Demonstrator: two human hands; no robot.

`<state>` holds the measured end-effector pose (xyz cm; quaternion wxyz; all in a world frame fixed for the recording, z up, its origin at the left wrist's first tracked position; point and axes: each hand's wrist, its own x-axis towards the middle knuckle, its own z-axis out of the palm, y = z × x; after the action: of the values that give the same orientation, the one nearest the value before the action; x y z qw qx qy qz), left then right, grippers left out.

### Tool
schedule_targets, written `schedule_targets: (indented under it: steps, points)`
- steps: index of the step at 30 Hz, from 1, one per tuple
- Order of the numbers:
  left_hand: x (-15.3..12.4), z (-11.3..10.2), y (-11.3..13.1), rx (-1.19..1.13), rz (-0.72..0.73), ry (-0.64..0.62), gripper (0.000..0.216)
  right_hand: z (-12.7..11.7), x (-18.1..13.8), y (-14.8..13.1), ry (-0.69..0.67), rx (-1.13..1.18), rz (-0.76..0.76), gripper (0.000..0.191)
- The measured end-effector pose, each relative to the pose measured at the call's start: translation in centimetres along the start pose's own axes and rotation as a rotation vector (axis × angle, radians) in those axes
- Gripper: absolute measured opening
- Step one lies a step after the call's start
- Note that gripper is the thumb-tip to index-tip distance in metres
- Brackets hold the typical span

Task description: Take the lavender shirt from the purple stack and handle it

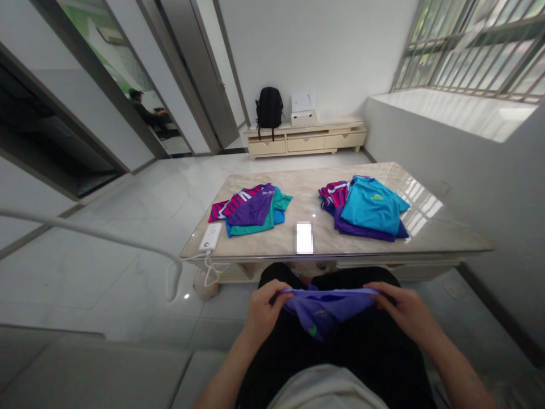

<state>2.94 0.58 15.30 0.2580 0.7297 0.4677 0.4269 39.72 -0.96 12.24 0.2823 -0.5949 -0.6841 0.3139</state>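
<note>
A purple shirt hung over the person's lap, stretched between both hands just in front of the near edge of the table. The left hand was clamped on the shirt's left end, fingers curled over the top hem. The right hand pinched the right end in the same way, thumb on top. The two hands were held well apart, so the upper hem ran nearly straight and level between them, while the rest of the cloth sagged in loose folds toward the black trousers below. A small green mark showed low on the shirt's front.

On the table, a left pile of folded shirts lay with a purple one on top, teal and blue ones under it and a striped pink one at its far side. A right pile lay well apart from it, topped by a teal shirt over purple and striped ones. A white power bank sat at the table's near left corner, with a white cable trailing off the edge. A blurred white card lay between the piles, near the front edge.

Against the far wall stood a low cabinet bearing a black backpack and a white box.
</note>
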Motion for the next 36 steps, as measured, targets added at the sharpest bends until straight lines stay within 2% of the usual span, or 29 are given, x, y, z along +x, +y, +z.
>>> schedule_targets:
  steps: [3, 7, 13, 17, 21, 24, 31, 36]
  points:
    - [0.1, -0.1, 0.0, -0.021, 0.045, 0.015, 0.012, 0.0, -0.1, -0.3, -0.007, 0.013, -0.042, 0.031]
    - [0.2, 0.0, -0.1, -0.055, 0.121, 0.033, 0.011, -0.2, -0.1, -0.8, 0.129, 0.058, -0.183, 0.027]
    - [0.1, -0.1, -0.5, -0.04, 0.104, 0.083, 0.016, -0.6, -0.4, -1.3, 0.123, 0.174, -0.036, 0.027]
    - [0.0, -0.1, -0.8, -0.006, 0.035, 0.071, 0.02, -0.8, -0.5, -1.3, 0.032, 0.235, -0.038, 0.028]
    - [-0.1, -0.1, -1.2, 0.005, -0.021, 0.12, 0.016, -1.0, -0.6, -1.2, -0.086, 0.345, -0.095, 0.032]
    - [-0.1, -0.1, -1.3, 0.003, -0.044, 0.138, 0.015, -1.1, -0.6, -1.3, -0.138, 0.375, -0.066, 0.035]
    - [0.0, 0.4, -1.0, -0.052, 0.048, 0.098, 0.018, -0.5, -0.2, -1.7, 0.069, 0.187, 0.089, 0.028]
    - [-0.6, 1.0, -0.9, -0.093, -0.014, 0.068, 0.009, 0.1, -0.1, -1.8, 0.152, 0.148, 0.083, 0.033]
